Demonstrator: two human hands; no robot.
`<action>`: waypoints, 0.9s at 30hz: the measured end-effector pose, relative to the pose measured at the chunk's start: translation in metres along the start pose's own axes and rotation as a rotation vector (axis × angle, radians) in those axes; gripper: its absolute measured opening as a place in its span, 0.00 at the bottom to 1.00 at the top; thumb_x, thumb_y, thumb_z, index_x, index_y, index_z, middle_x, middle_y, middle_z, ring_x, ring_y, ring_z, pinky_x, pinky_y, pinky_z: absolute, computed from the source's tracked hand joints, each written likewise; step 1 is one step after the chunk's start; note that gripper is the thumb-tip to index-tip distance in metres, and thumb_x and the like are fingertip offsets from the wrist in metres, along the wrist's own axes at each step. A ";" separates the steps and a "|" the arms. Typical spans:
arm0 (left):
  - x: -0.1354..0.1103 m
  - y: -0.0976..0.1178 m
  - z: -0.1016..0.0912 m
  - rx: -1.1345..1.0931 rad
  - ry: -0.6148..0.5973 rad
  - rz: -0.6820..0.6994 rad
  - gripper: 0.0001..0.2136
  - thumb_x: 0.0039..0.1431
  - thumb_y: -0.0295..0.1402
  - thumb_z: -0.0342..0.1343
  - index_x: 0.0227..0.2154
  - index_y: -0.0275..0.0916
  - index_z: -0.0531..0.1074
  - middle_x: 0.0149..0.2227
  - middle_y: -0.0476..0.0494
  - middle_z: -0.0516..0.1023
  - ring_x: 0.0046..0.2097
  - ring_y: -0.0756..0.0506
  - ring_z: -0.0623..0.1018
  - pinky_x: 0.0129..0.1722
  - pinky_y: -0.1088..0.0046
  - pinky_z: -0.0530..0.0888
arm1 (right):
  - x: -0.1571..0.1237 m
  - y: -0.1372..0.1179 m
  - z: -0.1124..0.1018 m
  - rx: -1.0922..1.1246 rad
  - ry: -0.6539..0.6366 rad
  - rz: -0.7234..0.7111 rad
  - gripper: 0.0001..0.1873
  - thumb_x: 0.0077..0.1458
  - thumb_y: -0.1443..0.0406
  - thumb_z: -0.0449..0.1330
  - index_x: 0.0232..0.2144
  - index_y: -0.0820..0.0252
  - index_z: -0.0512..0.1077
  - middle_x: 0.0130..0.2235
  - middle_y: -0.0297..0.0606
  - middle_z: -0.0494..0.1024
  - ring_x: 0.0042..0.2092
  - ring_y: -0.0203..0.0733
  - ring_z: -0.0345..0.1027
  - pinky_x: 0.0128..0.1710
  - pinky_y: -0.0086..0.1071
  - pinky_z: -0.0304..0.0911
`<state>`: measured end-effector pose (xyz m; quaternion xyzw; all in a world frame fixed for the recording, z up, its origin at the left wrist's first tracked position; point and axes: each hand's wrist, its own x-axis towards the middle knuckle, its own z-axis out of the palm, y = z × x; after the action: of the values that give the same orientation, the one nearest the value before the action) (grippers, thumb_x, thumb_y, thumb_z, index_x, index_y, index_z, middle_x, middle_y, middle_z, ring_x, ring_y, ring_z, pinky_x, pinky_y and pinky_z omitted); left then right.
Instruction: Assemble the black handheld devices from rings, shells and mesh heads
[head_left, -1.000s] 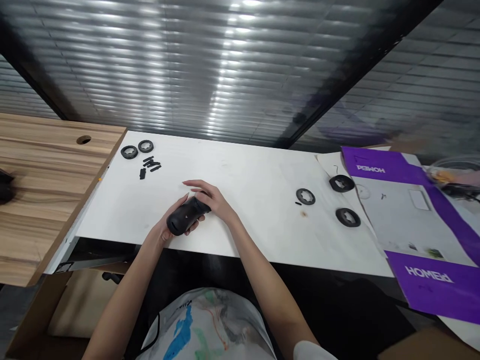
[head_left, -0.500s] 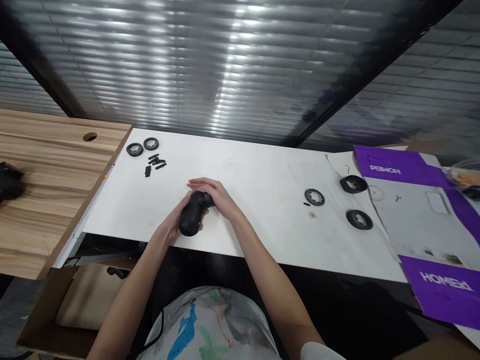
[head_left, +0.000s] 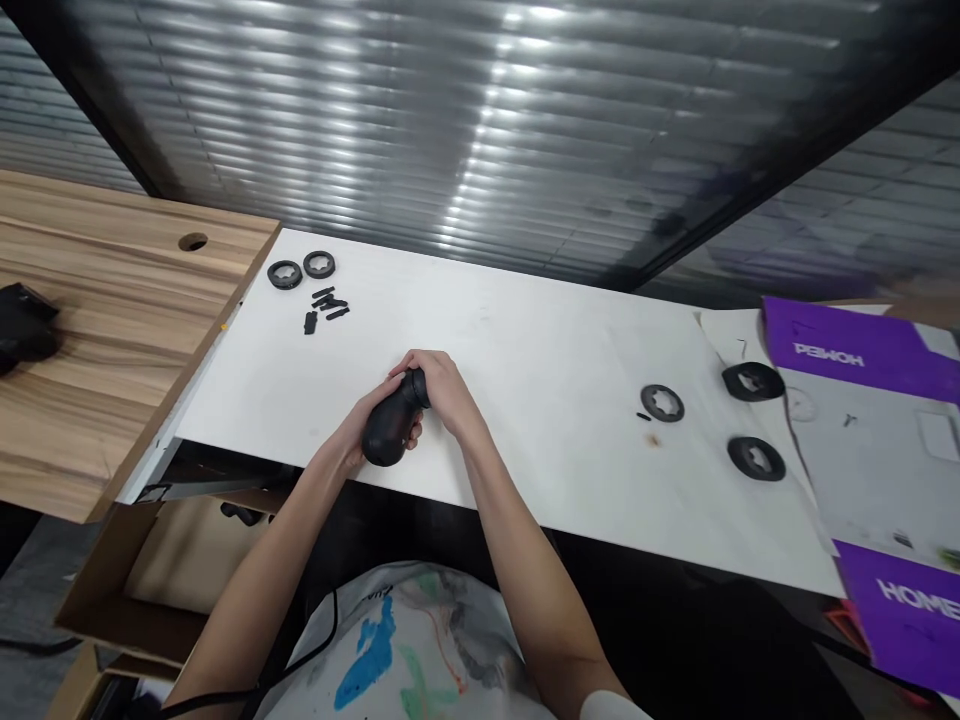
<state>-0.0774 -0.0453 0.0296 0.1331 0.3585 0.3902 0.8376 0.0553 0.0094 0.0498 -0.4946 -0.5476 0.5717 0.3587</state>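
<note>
Left hand and right hand are both closed on a black rounded moulded body. The left cups its wide lower end; the right wraps over its narrower upper end. The body is held at lower centre of frame, over the near edge of the white worktop.

Upper left on that surface: two black rings lie side by side, with a cluster of small black strips just below them. Right of centre: one black ring has a small black strip just beside it. Two thicker black rings lie further right.

At the right edge of frame is a purple-and-white printed carton sheet. Upper left is a wooden worktop with a round hole and a black item. Lower left is a cardboard box.
</note>
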 end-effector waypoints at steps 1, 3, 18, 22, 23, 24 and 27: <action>0.000 0.000 -0.001 -0.004 -0.006 0.000 0.19 0.69 0.45 0.56 0.32 0.31 0.74 0.26 0.38 0.75 0.23 0.46 0.76 0.21 0.73 0.73 | 0.001 0.000 0.001 -0.004 -0.001 0.012 0.15 0.49 0.61 0.51 0.20 0.55 0.76 0.30 0.36 0.82 0.39 0.46 0.74 0.45 0.35 0.65; 0.002 0.000 -0.002 -0.008 -0.010 0.009 0.18 0.65 0.45 0.59 0.31 0.31 0.73 0.25 0.38 0.75 0.22 0.46 0.75 0.21 0.72 0.73 | 0.004 -0.001 0.002 -0.009 -0.005 0.041 0.15 0.49 0.61 0.51 0.20 0.55 0.75 0.31 0.36 0.82 0.40 0.46 0.74 0.45 0.35 0.65; 0.011 -0.002 -0.002 -0.037 -0.005 0.109 0.22 0.63 0.52 0.62 0.33 0.34 0.73 0.26 0.40 0.75 0.25 0.45 0.75 0.24 0.70 0.75 | 0.012 -0.007 -0.003 -0.032 -0.011 0.077 0.18 0.52 0.62 0.52 0.24 0.57 0.81 0.34 0.38 0.84 0.41 0.48 0.75 0.46 0.35 0.67; 0.009 0.001 0.001 -0.080 -0.043 0.086 0.21 0.66 0.49 0.60 0.33 0.32 0.74 0.26 0.40 0.74 0.25 0.46 0.74 0.24 0.69 0.76 | 0.014 -0.005 0.003 -0.038 -0.003 0.091 0.19 0.52 0.62 0.51 0.26 0.59 0.82 0.32 0.39 0.84 0.38 0.48 0.75 0.42 0.35 0.67; 0.010 0.001 0.001 -0.092 -0.054 0.085 0.20 0.66 0.48 0.60 0.33 0.31 0.74 0.26 0.41 0.74 0.25 0.47 0.74 0.24 0.70 0.76 | 0.015 -0.004 0.004 -0.060 0.001 0.090 0.20 0.52 0.62 0.51 0.26 0.59 0.83 0.31 0.39 0.84 0.38 0.48 0.75 0.41 0.35 0.66; 0.010 0.000 0.000 -0.103 -0.064 0.093 0.20 0.66 0.48 0.60 0.33 0.31 0.74 0.26 0.41 0.73 0.24 0.47 0.74 0.23 0.71 0.75 | 0.016 -0.004 0.006 -0.080 0.004 0.084 0.20 0.52 0.62 0.50 0.26 0.59 0.83 0.31 0.39 0.84 0.38 0.47 0.75 0.41 0.35 0.66; 0.011 -0.003 -0.002 -0.124 -0.067 0.153 0.20 0.64 0.48 0.60 0.31 0.32 0.74 0.24 0.42 0.72 0.23 0.48 0.72 0.19 0.74 0.71 | 0.019 -0.006 0.009 -0.135 0.009 0.050 0.21 0.53 0.64 0.50 0.27 0.58 0.84 0.30 0.38 0.83 0.40 0.47 0.75 0.43 0.34 0.65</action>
<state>-0.0725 -0.0388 0.0212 0.1211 0.2943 0.4696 0.8235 0.0412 0.0260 0.0516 -0.5337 -0.5708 0.5400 0.3127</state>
